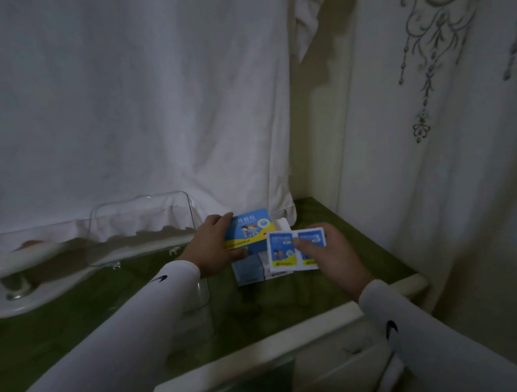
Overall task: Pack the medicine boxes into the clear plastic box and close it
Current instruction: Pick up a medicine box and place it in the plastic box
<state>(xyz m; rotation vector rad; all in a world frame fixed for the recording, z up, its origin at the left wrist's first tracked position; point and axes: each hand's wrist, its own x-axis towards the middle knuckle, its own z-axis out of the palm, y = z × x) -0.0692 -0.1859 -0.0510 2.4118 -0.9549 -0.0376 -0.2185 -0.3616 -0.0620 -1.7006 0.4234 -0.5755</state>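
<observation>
My left hand [213, 246] grips a blue and yellow medicine box [252, 227] with an open white end flap, held just above the green tabletop [137, 325]. My right hand [334, 251] pinches a strip of two blue and white sachets [287, 249] beside that box. Under both lies a white medicine box [251, 273] flat on the table. The clear plastic box [197, 292] sits by my left forearm, mostly hidden and hard to make out. Its clear lid [142, 227] stands upright behind it, to the left of my hands.
A white dish or stand [14, 273] sits at the left edge of the table. White cloth [118, 114] hangs behind, and an embroidered curtain [447, 116] is at the right. The table's pale front edge [294, 339] runs below my arms.
</observation>
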